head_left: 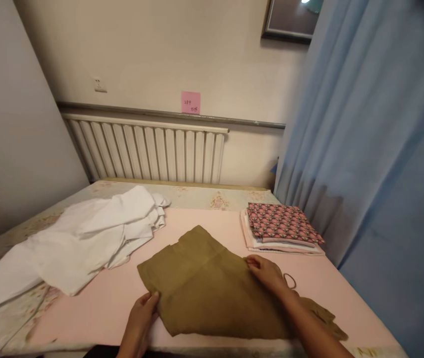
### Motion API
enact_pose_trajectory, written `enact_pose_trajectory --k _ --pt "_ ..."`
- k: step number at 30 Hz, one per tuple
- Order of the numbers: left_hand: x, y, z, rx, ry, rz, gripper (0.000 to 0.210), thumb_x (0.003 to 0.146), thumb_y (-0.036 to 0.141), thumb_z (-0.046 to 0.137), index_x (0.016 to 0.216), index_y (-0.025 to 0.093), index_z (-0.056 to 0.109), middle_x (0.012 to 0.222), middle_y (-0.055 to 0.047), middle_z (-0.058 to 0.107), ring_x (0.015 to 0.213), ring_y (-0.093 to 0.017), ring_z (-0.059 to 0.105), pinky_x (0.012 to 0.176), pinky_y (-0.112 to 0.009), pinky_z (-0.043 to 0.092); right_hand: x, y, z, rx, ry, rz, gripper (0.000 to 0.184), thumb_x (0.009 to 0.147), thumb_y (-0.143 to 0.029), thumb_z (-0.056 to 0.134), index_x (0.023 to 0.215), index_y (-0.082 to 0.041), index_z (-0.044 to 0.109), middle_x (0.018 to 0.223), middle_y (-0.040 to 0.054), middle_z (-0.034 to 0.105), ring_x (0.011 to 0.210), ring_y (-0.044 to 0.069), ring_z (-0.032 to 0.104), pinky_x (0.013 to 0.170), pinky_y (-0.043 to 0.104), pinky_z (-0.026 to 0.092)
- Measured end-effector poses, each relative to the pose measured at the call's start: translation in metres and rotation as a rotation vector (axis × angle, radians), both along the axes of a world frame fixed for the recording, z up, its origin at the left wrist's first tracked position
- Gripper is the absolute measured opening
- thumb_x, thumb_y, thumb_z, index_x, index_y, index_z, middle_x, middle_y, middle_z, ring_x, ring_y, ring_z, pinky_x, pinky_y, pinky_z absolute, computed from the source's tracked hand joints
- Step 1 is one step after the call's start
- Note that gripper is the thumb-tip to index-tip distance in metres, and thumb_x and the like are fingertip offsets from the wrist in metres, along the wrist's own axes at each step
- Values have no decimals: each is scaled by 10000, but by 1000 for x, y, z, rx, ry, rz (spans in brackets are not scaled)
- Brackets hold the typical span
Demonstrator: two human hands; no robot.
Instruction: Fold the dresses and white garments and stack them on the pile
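Olive cloth (208,286), both hands (143,313) (266,272) pinching edges

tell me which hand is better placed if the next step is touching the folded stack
Probably the right: the right hand, at an edge of the brown cloth, is close to the folded stack. The left hand is at the cloth's other side, farther from it.

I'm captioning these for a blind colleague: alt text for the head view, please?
The left hand and right hand hold the edges of an olive-brown cloth on a pink surface. Rumpled white fabric lies to the left; a folded pile topped with patterned cloth sits right, near a blue curtain.
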State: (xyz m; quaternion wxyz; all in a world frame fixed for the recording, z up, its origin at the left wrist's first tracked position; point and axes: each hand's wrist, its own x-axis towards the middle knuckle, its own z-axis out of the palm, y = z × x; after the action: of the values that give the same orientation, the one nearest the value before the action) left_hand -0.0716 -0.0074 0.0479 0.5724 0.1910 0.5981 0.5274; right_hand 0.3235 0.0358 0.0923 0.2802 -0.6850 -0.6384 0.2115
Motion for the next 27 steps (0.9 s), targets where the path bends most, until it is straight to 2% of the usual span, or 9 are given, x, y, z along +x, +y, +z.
enact_pose_trajectory --k 4,8,11,14,17,20,23,27 --pt "-1 9 0 4 -84 -29 137 814 183 676 946 166 640 825 -74 758 769 -214 730 694 -304 581 -26 50 -5 -61 6 22 394 774 -144 526 1143 -146 664 1064 73 723 991 196 660 877 284 470" --pt "4 21 9 -16 -140 8 253 802 166 684 1046 135 629 811 -105 759 761 -247 735 679 -339 591 -50 93 -12 -98 -41 -1 392 821 -212 554 1185 -88 629 1048 125 715 1006 239 647 891 319 445" --pt "9 28 15 16 -198 0 314 784 160 703 1085 115 627 850 -133 760 781 -258 737 695 -353 597 -77 113 -16 -106 -58 40 381 848 -272 561 1187 -111 627 1057 116 712 1023 251 639 893 323 436" --pt "15 37 20 0 -262 -25 353 782 184 712 1114 104 622 879 -145 760 805 -262 737 731 -369 598 -113 120 -18 -106 -50 152 379 836 -303 581 1168 -133 642 1119 113 698 1048 257 632 903 326 437" --pt "23 47 22 -24 -319 -60 387 779 218 723 1133 100 622 892 -147 761 836 -271 735 775 -390 594 -148 115 -17 -103 -22 310 348 811 -294 603 1123 -156 670 1145 95 694 1047 244 632 903 309 443" --pt "33 57 24 -37 -378 -149 406 773 272 737 1127 100 636 901 -153 762 859 -287 733 807 -418 589 -173 94 -10 -91 17 475 326 782 -264 625 1094 -188 682 1107 50 709 992 213 647 862 274 460" --pt "42 59 27 -60 -424 -267 441 758 318 753 1116 84 648 904 -165 761 882 -307 728 817 -436 586 -186 63 0 -48 55 588 371 774 -261 635 1144 -234 649 1134 5 697 998 191 635 864 257 452" --pt "51 42 33 -40 -450 -350 508 731 288 772 1173 80 633 941 -160 760 903 -320 723 822 -436 585 -187 12 18 3 55 641 264 791 -243 600 1051 -232 651 1037 -1 703 919 185 627 831 261 441"
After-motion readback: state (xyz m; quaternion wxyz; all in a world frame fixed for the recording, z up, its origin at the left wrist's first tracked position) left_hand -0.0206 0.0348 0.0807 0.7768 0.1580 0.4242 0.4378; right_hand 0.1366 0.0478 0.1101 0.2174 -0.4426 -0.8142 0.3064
